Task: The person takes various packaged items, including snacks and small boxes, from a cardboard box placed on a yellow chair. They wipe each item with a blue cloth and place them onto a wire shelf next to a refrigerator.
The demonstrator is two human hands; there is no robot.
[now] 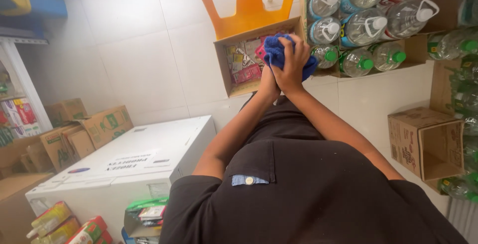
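Both my hands are raised together in front of my chest, wrapped around a bunched blue cloth [275, 50]. My right hand [294, 67] lies on top with its fingers spread over the cloth. My left hand [269, 86] presses in from below and left and is mostly hidden by the right one. Just behind the cloth, on the floor, an open cardboard box [222, 62] holds several colourful packets. A pink item [260, 51] shows at the cloth's left edge; whether it is held or lies in the box I cannot tell.
An orange plastic chair [247, 5] stands behind the box. Cartons of large clear water bottles [363, 25] and green-capped bottles [393, 57] fill the upper right. An empty carton [423, 139] lies on its side at right. A white chest freezer [149, 149] and stacked cartons [99, 124] are at left.
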